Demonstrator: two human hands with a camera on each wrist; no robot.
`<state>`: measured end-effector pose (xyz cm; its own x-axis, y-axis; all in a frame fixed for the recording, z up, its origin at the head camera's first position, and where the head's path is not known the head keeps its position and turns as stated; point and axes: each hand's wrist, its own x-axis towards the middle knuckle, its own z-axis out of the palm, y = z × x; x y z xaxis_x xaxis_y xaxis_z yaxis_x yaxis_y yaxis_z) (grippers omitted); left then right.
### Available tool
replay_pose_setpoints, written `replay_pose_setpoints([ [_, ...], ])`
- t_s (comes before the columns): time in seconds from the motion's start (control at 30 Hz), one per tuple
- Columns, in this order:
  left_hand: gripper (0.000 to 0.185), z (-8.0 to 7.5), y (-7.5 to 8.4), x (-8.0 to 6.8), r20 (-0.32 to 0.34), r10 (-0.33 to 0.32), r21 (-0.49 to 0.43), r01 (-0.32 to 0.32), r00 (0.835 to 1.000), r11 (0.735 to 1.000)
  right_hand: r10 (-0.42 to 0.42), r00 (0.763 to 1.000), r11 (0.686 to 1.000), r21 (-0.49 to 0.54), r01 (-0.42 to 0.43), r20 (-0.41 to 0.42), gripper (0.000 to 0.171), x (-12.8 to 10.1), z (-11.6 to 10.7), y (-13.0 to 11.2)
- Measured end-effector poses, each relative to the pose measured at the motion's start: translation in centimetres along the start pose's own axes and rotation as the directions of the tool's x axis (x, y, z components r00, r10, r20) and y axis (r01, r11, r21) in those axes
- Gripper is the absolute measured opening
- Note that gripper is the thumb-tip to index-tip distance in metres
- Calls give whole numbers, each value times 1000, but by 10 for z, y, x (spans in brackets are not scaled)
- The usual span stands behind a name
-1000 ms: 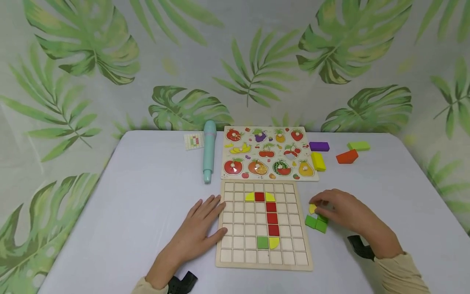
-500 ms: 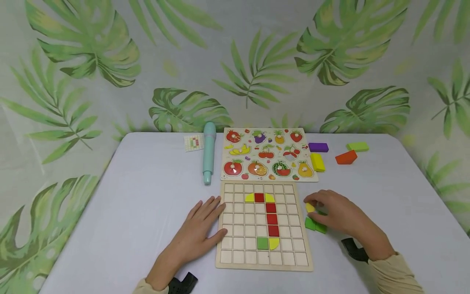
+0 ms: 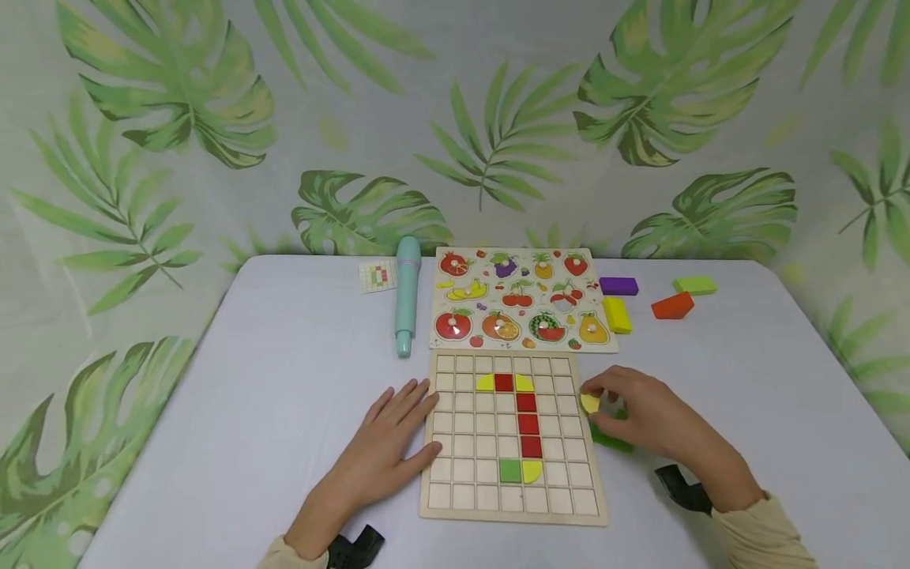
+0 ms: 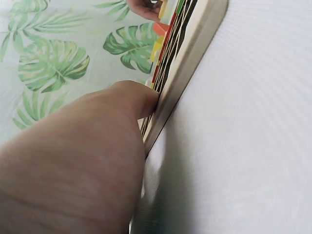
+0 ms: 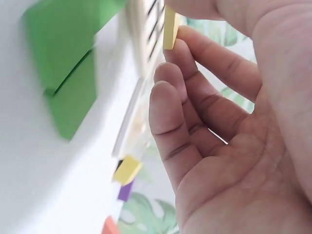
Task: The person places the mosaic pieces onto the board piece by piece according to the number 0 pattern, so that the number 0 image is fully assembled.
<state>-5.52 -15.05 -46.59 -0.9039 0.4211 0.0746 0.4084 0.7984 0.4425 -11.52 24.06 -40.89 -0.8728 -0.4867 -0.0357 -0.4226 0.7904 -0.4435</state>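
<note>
The right hand pinches a yellow piece between thumb and fingertips, just off the grid board's right edge, at about 3 o'clock from the board's middle. In the right wrist view the piece stands on edge in that pinch, with the other fingers loosely curled beneath it. Green pieces lie on the worktop under the hand, near the board's edge; how many there are is probably two, but the hand hides part of them.

The left hand lies flat with its fingers spread and straight, holding nothing. Its fingertips touch the board's left edge, at 9 o'clock, and the left wrist view shows the thumb against the board's rim.

On the board a column of red squares runs down from a red square in the upper rows, with yellow pieces on either side of the top one. At the column's foot sit a green square and a yellow piece side by side.

At 12 o'clock from the board lies a fruit puzzle, touching or nearly touching it. A teal pen lies at 11 o'clock, with a small card just left of it. At 1 to 2 o'clock sit a purple block, a yellow block, an orange block and a light green block.
</note>
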Motion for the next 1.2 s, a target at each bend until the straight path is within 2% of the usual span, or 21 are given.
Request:
replay_pose_setpoints([
  [0.33, 71, 1, 0, 2, 21, -8, -6, 8, 1000, 1000, -99, 995, 995, 9, 99, -15, 31, 2, 13, -37],
  [0.43, 72, 1, 0, 2, 18, -4, -3, 4, 1000, 1000, -153, 988, 987, 37, 153, -21, 30, 3, 21, -47],
  [0.57, 72, 1, 0, 2, 14, -4, 2, 4, 1000, 1000, -203, 979, 975, 91, 201, 12, 29, 4, 32, -60],
  [0.8, 71, 1, 2, 1, 17, -18, 6, 18, 1000, 1000, -237, 970, 966, 118, 230, 52, 34, 4, 43, -78],
  [0.97, 71, 1, 2, 0, 20, -23, 7, 23, 1000, 1000, -248, 965, 963, 135, 235, 87, 30, 5, 51, -87],
  [1.2, 71, 1, 2, 1, 10, -13, 14, 13, 1000, 1000, -278, 952, 960, 78, 270, 129, 29, 7, 63, -99],
])
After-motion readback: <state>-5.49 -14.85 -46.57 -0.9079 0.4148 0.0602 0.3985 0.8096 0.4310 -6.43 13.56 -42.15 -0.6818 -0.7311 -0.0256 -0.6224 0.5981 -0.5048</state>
